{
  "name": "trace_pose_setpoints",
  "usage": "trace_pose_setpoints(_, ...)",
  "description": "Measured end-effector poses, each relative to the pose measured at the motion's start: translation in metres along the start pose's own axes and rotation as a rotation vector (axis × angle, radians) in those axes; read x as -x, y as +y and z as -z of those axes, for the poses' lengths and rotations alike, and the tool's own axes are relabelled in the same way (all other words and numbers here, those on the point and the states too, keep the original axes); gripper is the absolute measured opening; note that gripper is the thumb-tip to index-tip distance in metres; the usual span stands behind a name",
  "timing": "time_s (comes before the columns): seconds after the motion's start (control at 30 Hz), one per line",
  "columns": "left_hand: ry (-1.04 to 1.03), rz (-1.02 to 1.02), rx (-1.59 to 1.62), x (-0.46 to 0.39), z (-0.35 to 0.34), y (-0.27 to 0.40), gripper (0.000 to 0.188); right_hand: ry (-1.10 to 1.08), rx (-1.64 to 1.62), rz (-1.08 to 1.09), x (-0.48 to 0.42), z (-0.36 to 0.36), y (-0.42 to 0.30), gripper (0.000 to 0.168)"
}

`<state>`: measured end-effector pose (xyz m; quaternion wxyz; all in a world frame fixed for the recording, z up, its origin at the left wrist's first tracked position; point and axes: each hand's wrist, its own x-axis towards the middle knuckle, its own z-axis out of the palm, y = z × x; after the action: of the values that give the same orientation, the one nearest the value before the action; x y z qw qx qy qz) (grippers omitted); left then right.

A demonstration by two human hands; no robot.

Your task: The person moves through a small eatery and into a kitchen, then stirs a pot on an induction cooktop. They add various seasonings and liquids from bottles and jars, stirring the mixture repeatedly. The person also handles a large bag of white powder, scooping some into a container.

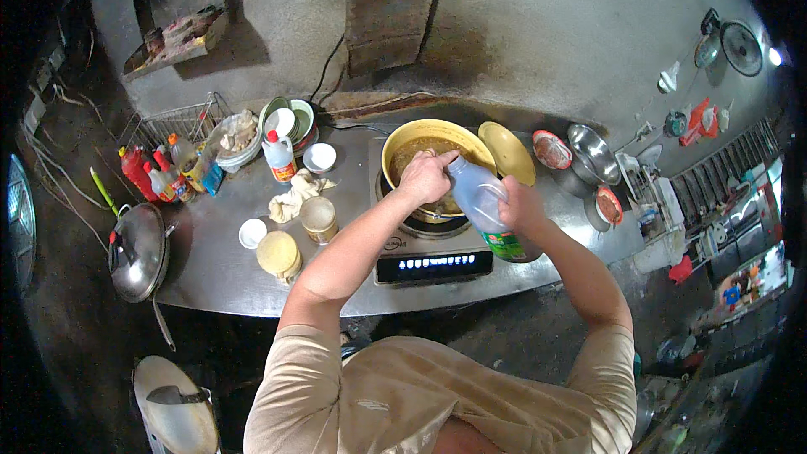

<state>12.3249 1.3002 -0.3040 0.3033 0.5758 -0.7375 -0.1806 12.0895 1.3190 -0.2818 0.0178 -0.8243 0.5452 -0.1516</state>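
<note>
A large yellow pot (490,154) with brown liquid stands on an induction cooker (435,246). My right hand (522,205) grips a translucent plastic bottle (476,192) by its side, tilted so that its mouth points at the pot. The bottle bears a green label and has dark liquid near its base. Over the pot is my left hand (427,175), its index finger stretched to the bottle's mouth; its other fingers are partly hidden. A yellow lid (508,154) leans against the pot's right side.
Two lidded jars (318,219), a cloth (296,197), a white-capped cup (253,233) and a red-capped bottle (279,156) stand left of the cooker. Stacked bowls (301,118) are behind. A lidded wok (140,252) overhangs the left edge; steel bowls (594,154) sit right.
</note>
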Motion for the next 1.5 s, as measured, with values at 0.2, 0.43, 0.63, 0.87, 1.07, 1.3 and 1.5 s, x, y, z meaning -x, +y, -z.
trace_pose_setpoints(0.2,0.079,0.014,0.073,-0.004,-0.005,-0.001,0.052,0.095,-0.083,-0.023,0.008,0.001,0.007,0.022)
trace_pose_setpoints(0.43,-0.027,-0.097,0.418,0.009,0.011,0.006,0.057,0.123,-0.184,-0.018,0.017,0.016,0.0,0.021)
trace_pose_setpoints(0.63,-0.035,-0.259,0.558,0.075,0.057,-0.023,0.056,-0.102,-0.339,-0.071,0.042,0.055,-0.047,0.027)
trace_pose_setpoints(0.87,-0.002,0.36,0.2,0.234,0.07,-0.13,0.033,-0.102,-1.154,-0.126,0.059,0.039,-0.105,0.026)
trace_pose_setpoints(1.07,-0.08,0.592,-0.421,0.285,-0.036,-0.188,0.045,-0.505,-1.413,-0.077,0.031,-0.048,-0.181,0.028)
trace_pose_setpoints(1.3,0.099,0.65,-0.127,0.286,-0.028,-0.207,0.035,-0.357,-1.446,-0.142,0.041,-0.179,-0.224,0.027)
trace_pose_setpoints(1.5,0.762,0.543,0.672,0.283,0.049,-0.152,0.036,-0.318,-1.245,-0.123,0.075,-0.245,-0.219,0.02)
